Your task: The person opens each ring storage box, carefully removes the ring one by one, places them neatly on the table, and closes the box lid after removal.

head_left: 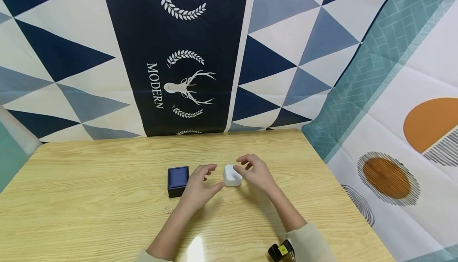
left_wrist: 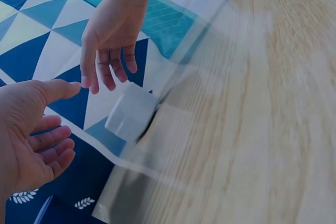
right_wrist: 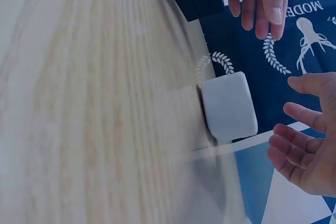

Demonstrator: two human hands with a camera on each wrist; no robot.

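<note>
A small white case [head_left: 232,177] with rounded corners stands on the wooden table between the two hands. To its left is my left hand [head_left: 198,188], fingers loosely bent and thumb pointing toward the case. My right hand [head_left: 256,171] hovers at its right side, and its thumb overlaps the top edge in the head view. In the right wrist view the fingers of the right hand [right_wrist: 304,137] are spread beside the white case [right_wrist: 229,107], with a gap between. Nothing is held in either hand.
A dark blue square box [head_left: 178,179] sits left of the left hand. A thin ring [head_left: 168,210] lies on the table [head_left: 89,198] in front of it. Beside the right sleeve is a black object with a yellow label [head_left: 282,250]. Patterned cloth [head_left: 189,55] hangs behind the table.
</note>
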